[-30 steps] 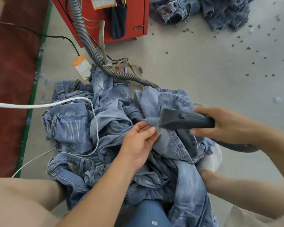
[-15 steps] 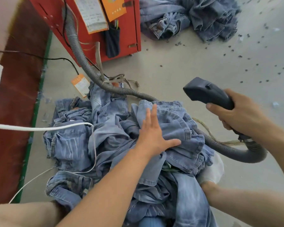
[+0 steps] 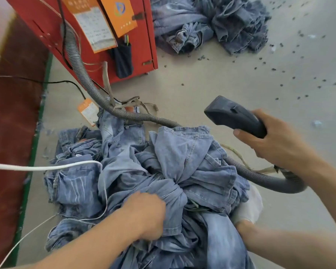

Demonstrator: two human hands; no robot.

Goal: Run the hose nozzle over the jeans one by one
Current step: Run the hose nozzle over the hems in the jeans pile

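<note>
Your left hand [image 3: 145,216] bunches a fistful of the jeans [image 3: 182,171]; your right hand [image 3: 275,140] grips the hose nozzle [image 3: 233,115], raised clear of them.

Left hand [image 3: 145,216] and right hand [image 3: 279,140]: both bare, without gloves, rings or a watch. Both forearms bare to the frame edge; no sleeve shows. At lower right, a bare leg ends in a white sock [image 3: 248,206] on the foot.
</note>
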